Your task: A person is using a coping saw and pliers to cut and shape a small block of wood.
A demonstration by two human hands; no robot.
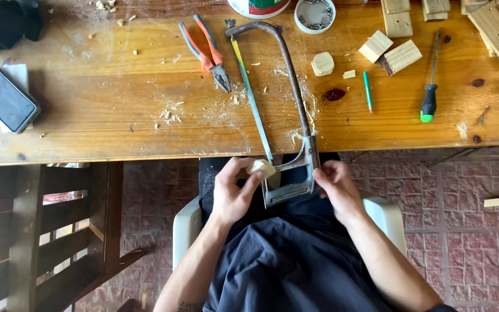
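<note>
View from above of a seated person working at the near edge of a wooden desk dusted with sawdust. The left hand pinches a small pale wood piece between thumb and fingertips, holding it just below the desk edge and right against the blade of a hacksaw. The right hand is curled around the grip end of the hacksaw, fingers closed on the metal frame beside the handle. The saw lies at a slant, its far end resting on the desk and its handle hanging over the edge above the person's lap, which is covered in dark cloth. On the desk beyond the saw lie pliers with orange and blue handles, just left of the saw's tip. To the right of the saw sit a small rounded wood block, a teal pencil, several squared wood offcuts, and a screwdriver with a black and green handle. A round container of nails stands at the far edge. Well to the left, a dark phone lies face up near the desk's corner. A white chair shows beneath the person, on a reddish tiled floor
</note>
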